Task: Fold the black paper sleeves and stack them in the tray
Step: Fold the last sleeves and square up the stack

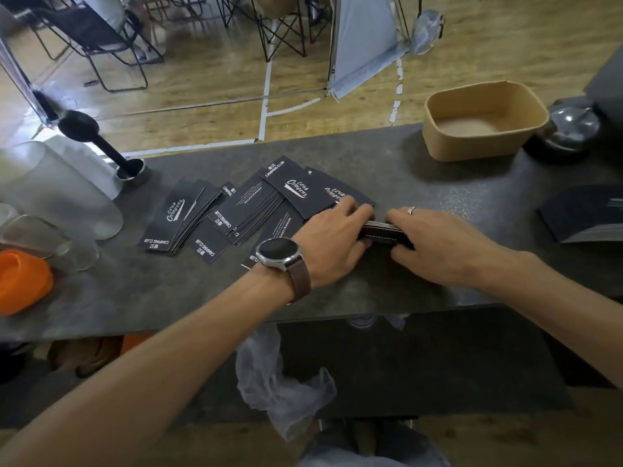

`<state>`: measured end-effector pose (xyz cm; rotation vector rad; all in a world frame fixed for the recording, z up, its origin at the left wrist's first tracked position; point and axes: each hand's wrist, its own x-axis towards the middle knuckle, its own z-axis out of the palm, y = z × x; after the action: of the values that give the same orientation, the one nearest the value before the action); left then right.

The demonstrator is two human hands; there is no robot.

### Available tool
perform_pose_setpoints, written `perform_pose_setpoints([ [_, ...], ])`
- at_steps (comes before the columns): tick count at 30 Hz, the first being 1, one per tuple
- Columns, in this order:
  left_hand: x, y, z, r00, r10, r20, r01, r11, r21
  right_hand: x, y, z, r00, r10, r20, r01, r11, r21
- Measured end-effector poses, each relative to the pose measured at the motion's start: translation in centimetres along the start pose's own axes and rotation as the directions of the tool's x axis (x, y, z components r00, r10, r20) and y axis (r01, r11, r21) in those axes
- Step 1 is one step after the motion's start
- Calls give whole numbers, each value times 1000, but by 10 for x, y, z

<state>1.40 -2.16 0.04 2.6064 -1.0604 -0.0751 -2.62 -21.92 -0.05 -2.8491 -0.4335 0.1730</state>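
Head view looks down on a small stack of black paper sleeves printed with white lettering [384,234], lying on the dark grey stone-look bench [421,183] near the middle of its near edge. Both hands grip this stack from opposite ends. The left hand [332,246], with a round black watch on a brown leather strap [281,256] at its wrist, curls its fingers [350,210] over the stack's left end, thumb tucked against the near side. The right hand [438,247], wearing a silver ring [411,210], curls its fingers over the right end, thumb on the near edge. The fingers of each hand lie close together, squeezing the stack between the two hands.

Just left of the hands, loose black printed paper sleeves [249,203] lie fanned and overlapping across the bench's middle. The brown kraft paper tray [485,124] stands at the far right corner, well apart from the stack, nothing visible inside it. Another pile of black sleeves [583,214] sits at the right edge. Toward the left edge stand a black tamper in a metal cup [111,150], clear glass vessels [60,197] and an orange silicone piece [23,281].
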Motion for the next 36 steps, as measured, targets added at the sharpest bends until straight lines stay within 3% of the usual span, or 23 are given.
perform_pose_setpoints([
  [8, 4, 7, 7, 996, 21, -87, -8, 989, 146, -3, 4, 0, 998, 44, -35, -44, 999, 9],
  [13, 4, 3, 8, 998, 48, -39, -36, 964, 263, 0, 3, 0, 999, 48, 5, -48, 998, -30],
  [27, 2, 8, 3, 999, 25, 20, -27, 988, 153, -3, -6, -3, 998, 55, -29, -57, 997, -60],
  [31, 2, 11, -1, 998, 6, 59, -14, 992, 127, -6, -10, -10, 996, 85, 16, -84, 995, -49],
  [33, 5, 15, -8, 995, -10, 98, 0, 995, 102, -13, -11, -12, 994, 85, -68, -90, 993, -77],
  [36, 16, 22, -25, 988, -25, 152, 17, 998, 54, -35, -7, -18, 952, -5, -306, -52, 982, -179],
])
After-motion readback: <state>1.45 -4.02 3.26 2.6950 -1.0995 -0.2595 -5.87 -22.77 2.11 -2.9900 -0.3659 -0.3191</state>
